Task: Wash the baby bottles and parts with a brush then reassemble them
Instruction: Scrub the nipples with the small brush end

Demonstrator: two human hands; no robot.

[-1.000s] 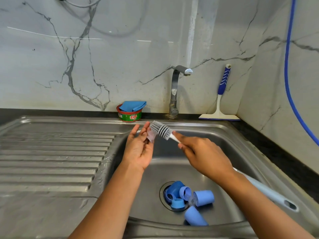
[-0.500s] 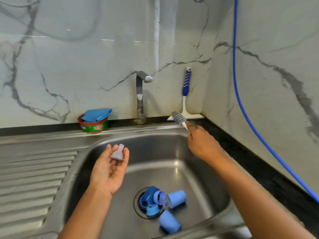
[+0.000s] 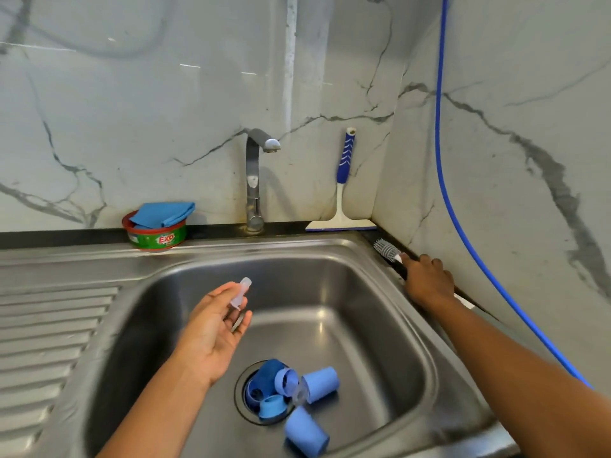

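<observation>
My left hand [image 3: 216,328] is palm up over the steel sink [image 3: 330,259], with a clear silicone teat [image 3: 240,292] held at its fingertips. My right hand [image 3: 428,280] rests on the dark counter strip at the sink's right rim, gripping the bottle brush; its grey bristled head [image 3: 386,249] lies on the counter pointing toward the back corner. Several blue bottle parts [image 3: 291,391] lie around the drain: caps, rings and two blue cylinders, plus a clear piece among them.
A steel tap [image 3: 254,180] rises behind the basin. A green soap tub with a blue cloth [image 3: 155,228] stands at the back left. A blue-handled squeegee [image 3: 342,193] leans in the corner. A blue hose [image 3: 443,160] hangs down the right wall. A ribbed drainboard [image 3: 49,325] lies left.
My right hand has carried the brush away from the teat to the right and lowered it onto the counter by the wall. My left hand stayed over the basin holding the teat.
</observation>
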